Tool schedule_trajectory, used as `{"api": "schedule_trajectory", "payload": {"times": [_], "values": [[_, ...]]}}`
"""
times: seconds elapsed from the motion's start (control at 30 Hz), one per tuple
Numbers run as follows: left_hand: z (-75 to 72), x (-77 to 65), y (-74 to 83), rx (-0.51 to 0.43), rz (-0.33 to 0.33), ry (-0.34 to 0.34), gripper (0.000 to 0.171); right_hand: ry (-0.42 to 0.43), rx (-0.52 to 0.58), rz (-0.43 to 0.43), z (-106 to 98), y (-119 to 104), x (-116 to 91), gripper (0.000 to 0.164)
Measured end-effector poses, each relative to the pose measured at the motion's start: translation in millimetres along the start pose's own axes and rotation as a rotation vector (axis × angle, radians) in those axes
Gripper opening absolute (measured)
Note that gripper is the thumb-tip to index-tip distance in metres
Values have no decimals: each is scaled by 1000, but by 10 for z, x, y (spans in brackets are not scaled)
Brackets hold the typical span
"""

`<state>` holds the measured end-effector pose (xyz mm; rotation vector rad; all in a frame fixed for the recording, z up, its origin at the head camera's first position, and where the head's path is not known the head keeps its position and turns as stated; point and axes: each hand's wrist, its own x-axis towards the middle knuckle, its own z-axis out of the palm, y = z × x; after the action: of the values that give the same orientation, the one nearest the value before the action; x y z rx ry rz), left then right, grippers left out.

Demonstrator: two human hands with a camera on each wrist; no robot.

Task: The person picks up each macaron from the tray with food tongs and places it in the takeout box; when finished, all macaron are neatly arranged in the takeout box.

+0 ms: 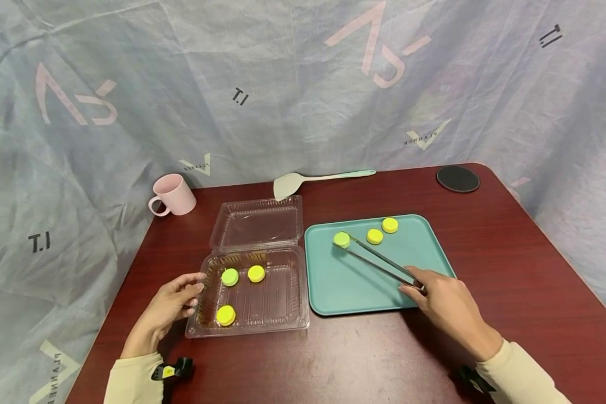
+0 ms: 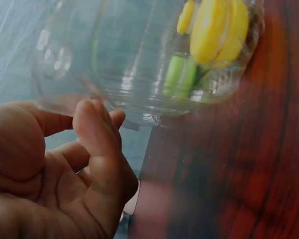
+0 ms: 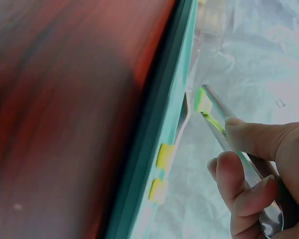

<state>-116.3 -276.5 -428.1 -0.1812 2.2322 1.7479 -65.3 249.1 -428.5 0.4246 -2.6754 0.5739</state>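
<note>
My left hand point(image 1: 169, 306) pinches the left rim of a clear plastic container point(image 1: 283, 328) between thumb and fingers. Inside the container lie a green macaron point(image 1: 229, 277) and two yellow macarons, one farther back point(image 1: 256, 274) and one near the front point(image 2: 222, 30). My right hand point(image 1: 446, 303) grips metal tongs point(image 1: 379, 268) over a teal tray point(image 1: 343, 289). The tongs' tips are on either side of another green macaron point(image 1: 341, 240), which looks raised off the tray in the right wrist view. Two yellow macarons point(image 1: 375, 236) point(image 1: 390, 225) sit at the tray's back.
The container's hinged lid point(image 1: 257, 221) lies open behind its base. A white spatula point(image 1: 289, 185) partly overlaps the lid's back edge. A pink mug point(image 1: 175, 195) stands at the back left, and a black round coaster point(image 1: 458, 178) lies at the back right. Grey printed cloth point(image 1: 283, 84) hangs behind the table.
</note>
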Motion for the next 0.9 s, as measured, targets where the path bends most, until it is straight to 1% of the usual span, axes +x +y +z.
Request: {"api": "schedule_trajectory", "payload": {"times": [0.23,0.47,0.57,0.77,0.9], "values": [[-2,-2,-14,-13,-13,7,42,23,11,-58,-11,-127,88,39],[2,-5,-4,-13,-16,3,42,43,46,-158,1,-301,161,41],[3,-1,-6,-12,-19,7,43,37,52,-192,22,-365,201,41],[10,-11,3,-7,-13,3,43,-3,81,-243,69,-477,262,38],[15,-17,12,-7,-15,12,41,-26,83,-278,89,-541,300,37]]}}
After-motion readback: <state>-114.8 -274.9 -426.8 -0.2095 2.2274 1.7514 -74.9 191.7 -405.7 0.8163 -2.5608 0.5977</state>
